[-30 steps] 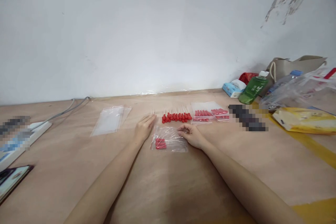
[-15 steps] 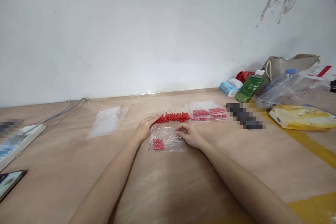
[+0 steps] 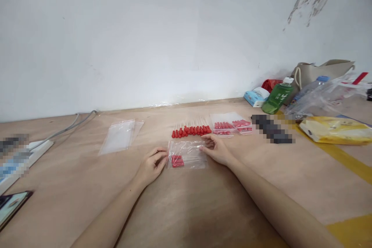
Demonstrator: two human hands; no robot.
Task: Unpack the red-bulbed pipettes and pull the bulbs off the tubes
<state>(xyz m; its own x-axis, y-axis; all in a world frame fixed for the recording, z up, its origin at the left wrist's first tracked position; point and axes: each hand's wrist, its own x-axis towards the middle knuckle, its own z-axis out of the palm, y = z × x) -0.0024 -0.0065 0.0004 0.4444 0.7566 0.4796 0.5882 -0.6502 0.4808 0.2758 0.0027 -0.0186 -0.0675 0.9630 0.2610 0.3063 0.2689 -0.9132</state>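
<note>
The big brown worktop [image 3: 203, 205] is under both hands. The left hand [image 3: 150, 166] is at the left end of a clear bag [image 3: 192, 148], its fingers bent and close together; it is hard to tell if they pinch it. The right hand [image 3: 217, 150] has its fingers a little apart, with the thumb on the bag's right side. The bag lies between the hands, near a row of red-topped sticks [image 3: 192, 131]. Inside it are a few red-ended sticks [image 3: 178, 161], red ends left.
</note>
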